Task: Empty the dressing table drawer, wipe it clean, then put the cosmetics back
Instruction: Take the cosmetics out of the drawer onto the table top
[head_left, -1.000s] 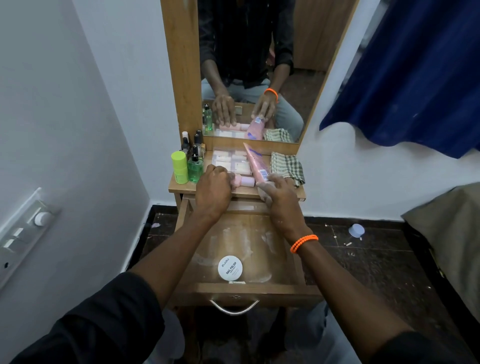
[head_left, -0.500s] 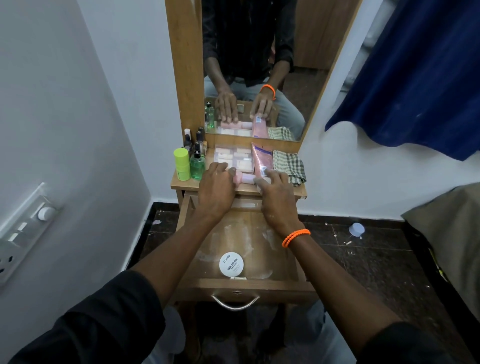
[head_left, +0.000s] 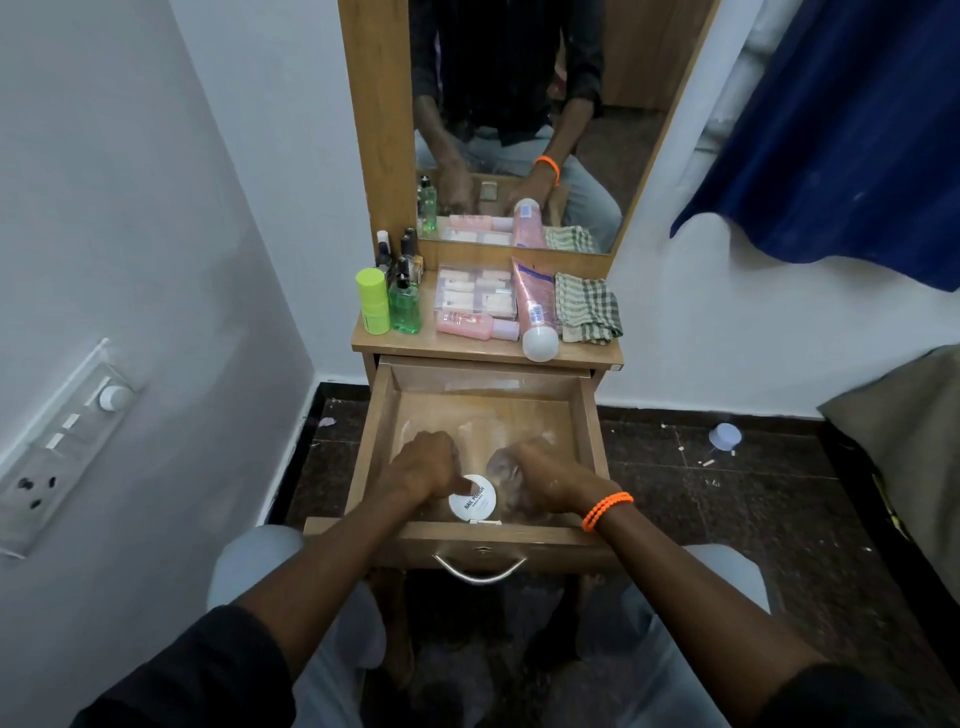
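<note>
Left hand (head_left: 423, 467) curled, thumb touching round white-lidded nail-polish-remover jar (head_left: 471, 498), probably lifting it out. Right hand (head_left: 545, 475) loosely curled beside it inside open wooden drawer (head_left: 584, 415); grip unclear.

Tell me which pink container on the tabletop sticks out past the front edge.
The tall pink tube: its white cap overhangs the edge. The small pink bottle lies wholly on top.

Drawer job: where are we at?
Nearly emptied: bottles, pink tube and cloth sit on the tabletop. Both hands, left and right, are at the white jar, the last item in the drawer. Wiping and restocking remain.
</note>
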